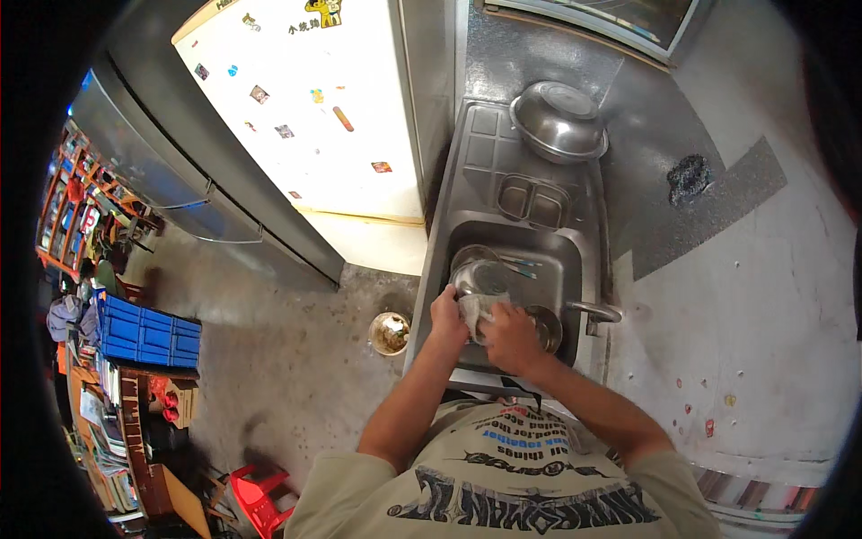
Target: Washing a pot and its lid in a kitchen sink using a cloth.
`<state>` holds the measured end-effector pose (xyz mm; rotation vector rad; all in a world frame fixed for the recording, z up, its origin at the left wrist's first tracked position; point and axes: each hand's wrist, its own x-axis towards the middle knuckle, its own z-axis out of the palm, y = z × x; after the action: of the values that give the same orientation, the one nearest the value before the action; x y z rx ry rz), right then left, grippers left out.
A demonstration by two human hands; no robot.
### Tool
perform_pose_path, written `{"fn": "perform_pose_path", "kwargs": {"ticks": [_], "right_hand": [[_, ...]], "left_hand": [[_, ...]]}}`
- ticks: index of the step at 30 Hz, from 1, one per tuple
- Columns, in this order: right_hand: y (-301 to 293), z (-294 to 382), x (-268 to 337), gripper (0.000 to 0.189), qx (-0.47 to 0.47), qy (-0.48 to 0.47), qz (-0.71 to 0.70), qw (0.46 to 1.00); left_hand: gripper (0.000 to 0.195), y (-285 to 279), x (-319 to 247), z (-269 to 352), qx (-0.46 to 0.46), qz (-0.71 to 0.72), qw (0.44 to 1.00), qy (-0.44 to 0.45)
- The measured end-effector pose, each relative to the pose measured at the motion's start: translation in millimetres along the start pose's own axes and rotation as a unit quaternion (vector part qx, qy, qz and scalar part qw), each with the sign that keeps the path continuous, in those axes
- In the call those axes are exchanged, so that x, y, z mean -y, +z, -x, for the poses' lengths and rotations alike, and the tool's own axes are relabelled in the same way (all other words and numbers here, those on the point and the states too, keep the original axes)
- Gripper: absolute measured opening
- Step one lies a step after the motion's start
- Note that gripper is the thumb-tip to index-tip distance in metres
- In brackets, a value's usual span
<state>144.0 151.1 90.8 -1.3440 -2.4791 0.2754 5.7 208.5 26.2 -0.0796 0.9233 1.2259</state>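
Over the stainless steel sink [559, 269], my left hand [447, 315] grips a shiny metal bowl [482, 276] by its left side. A pale, thin cloth [477, 307] lies against the bowl's near side, and my right hand [512, 337] holds it there. Behind the held bowl, a second round metal dish [471, 255] shows in part. Chopsticks or similar thin utensils [522, 264] with blue-green ends lie in the basin. Another metal bowl [547, 329] sits low in the basin, partly hidden by my right hand.
The faucet [596, 310] reaches over the sink's right edge. On the drainboard are a two-part metal tray [534, 201] and a large upturned metal basin [560, 121]. A white refrigerator [323, 135] stands left of the counter. A small bucket [390, 333] and a red plastic stool [259, 498] stand on the floor.
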Motion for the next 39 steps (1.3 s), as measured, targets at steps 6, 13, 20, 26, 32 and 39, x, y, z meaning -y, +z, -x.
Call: {"fn": "perform_pose_path", "kwargs": {"ticks": [6, 13, 20, 26, 32, 39], "right_hand": [[20.1, 34.8, -13.2, 0.031, -0.081, 0.062, -0.105, 0.989], [72.1, 38.7, -59.2, 0.027, -0.196, 0.444, -0.435, 0.759], [41.5, 3.3, -104.5, 0.036, -0.126, 0.471, -0.648, 0.585], [1.0, -24.2, -56.2, 0.034, -0.096, 0.322, -0.446, 0.830], [53.5, -10.2, -86.8, 0.031, -0.098, 0.470, -0.465, 0.744], [66.7, 11.0, -115.1, 0.047, -0.157, 0.496, -0.408, 0.750]], "left_hand": [[0.030, -21.3, -0.5, -8.5, 0.048, 0.081, 0.995, 0.008], [0.022, -15.6, -9.5, 7.6, 0.060, -0.035, 0.990, 0.124], [0.024, -1.7, 3.8, 41.5, 0.164, -0.409, 0.852, 0.283], [0.021, -7.4, 17.1, 41.5, 0.175, -0.620, 0.605, 0.467], [0.022, -16.3, 17.8, 49.4, 0.251, -0.711, 0.457, 0.472], [0.026, -27.5, -9.6, 55.5, 0.265, -0.639, 0.479, 0.539]]}}
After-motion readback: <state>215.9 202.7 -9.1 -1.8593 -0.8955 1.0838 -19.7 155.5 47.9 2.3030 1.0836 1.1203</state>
